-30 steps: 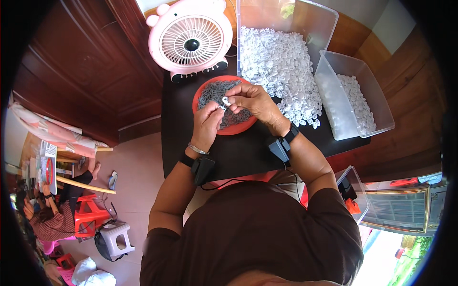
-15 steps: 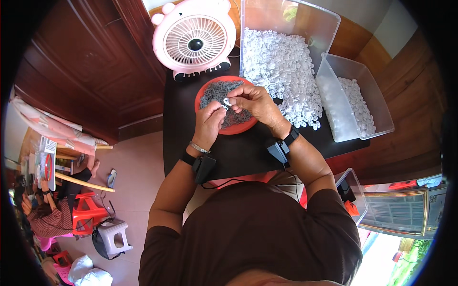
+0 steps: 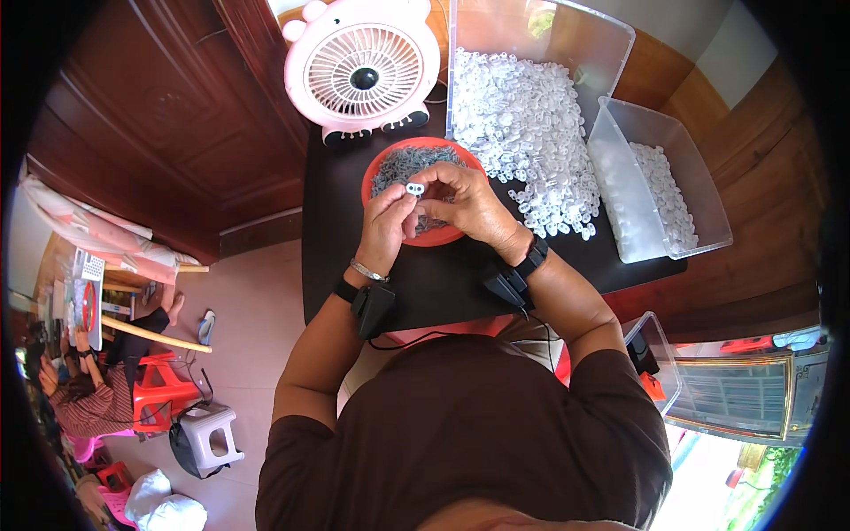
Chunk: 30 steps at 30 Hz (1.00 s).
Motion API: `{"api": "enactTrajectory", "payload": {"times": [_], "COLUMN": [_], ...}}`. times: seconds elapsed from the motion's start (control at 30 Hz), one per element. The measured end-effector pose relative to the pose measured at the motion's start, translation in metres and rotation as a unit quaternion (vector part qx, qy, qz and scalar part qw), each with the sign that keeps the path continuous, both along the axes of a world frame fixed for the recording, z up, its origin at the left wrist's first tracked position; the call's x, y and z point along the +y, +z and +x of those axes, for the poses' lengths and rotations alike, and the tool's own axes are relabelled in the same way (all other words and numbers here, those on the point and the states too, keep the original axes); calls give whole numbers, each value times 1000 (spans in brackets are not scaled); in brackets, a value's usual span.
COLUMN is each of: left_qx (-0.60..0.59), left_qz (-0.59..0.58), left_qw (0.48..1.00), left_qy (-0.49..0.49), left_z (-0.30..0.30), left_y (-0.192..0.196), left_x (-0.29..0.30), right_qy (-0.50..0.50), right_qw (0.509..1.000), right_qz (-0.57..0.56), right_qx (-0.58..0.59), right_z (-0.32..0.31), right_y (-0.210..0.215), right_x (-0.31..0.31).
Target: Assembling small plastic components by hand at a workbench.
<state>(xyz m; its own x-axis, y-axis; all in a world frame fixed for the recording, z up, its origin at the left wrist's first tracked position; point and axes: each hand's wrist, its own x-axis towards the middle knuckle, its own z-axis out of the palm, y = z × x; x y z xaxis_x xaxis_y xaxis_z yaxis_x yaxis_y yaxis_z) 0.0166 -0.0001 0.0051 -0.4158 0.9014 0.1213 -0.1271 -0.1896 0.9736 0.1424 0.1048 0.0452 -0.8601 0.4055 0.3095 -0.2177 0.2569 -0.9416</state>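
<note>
We are pinching a white piece (image 3: 414,188) in our left hand (image 3: 387,227) over the red bowl (image 3: 438,236), right hand (image 3: 470,205) grip unclear; by slackening, we could be dropping it among grey pieces (image 3: 408,163).

I can see room for a hand to slide over the near stretch of the black tabletop (image 3: 425,288), between the forearms. Further in, the round orange-red bowl (image 3: 436,237) sits under both hands. Behind it the pink animal-shaped plastic fan (image 3: 365,78) bars the left; the spilled heap of small white plastic pieces (image 3: 522,124) and the translucent rectangular plastic bin (image 3: 620,199) block the right.
</note>
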Motion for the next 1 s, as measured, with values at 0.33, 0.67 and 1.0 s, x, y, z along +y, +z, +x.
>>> {"api": "enactTrajectory", "payload": {"times": [0.33, 0.67, 1.0], "left_qx": [-12, -35, -25], "left_qz": [-17, -1, 13], "left_qw": [1000, 999, 999], "left_qy": [8, 27, 31], "left_z": [-1, 2, 4], "left_y": [3, 0, 2], "left_x": [-1, -1, -3], "right_qy": [-58, -134, -131], "right_qw": [973, 928, 930], "right_qz": [223, 344, 338], "right_qx": [24, 45, 55], "right_z": [-1, -6, -5], "right_y": [2, -7, -7], "right_x": [-4, -11, -14]}}
